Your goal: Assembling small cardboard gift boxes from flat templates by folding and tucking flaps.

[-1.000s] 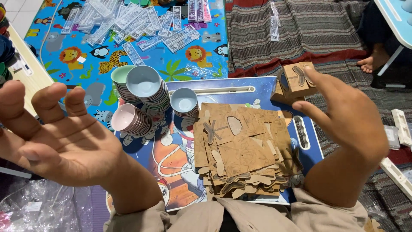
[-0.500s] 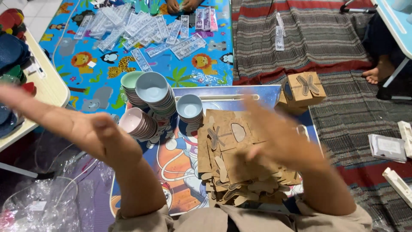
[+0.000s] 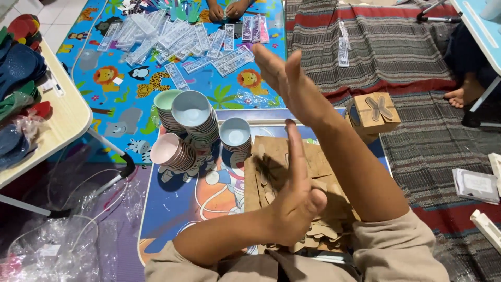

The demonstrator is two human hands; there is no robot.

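- Both hands are raised empty above the low table [image 3: 156, 209]: the left hand [image 3: 295, 201] is loosely curled with its forefinger out, the right hand [image 3: 284, 78] open and flat.
- No piece is held. The step is judged a pause between pieces.
- The stack of brown cardboard blanks [image 3: 271, 172] lies beneath the wrists; a reach down is called for.
- A folded brown box [image 3: 373, 112] with a butterfly cut-out stands at the table's far right corner.
- Clear packets [image 3: 172, 39] lie scattered on the animal-print mat [image 3: 109, 78].

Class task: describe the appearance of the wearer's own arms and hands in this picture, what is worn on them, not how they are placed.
Both arms wear beige short sleeves ending near the elbows; the forearms are bare. The left hand and right hand are bare: no gloves, watch, rings or bracelets visible.
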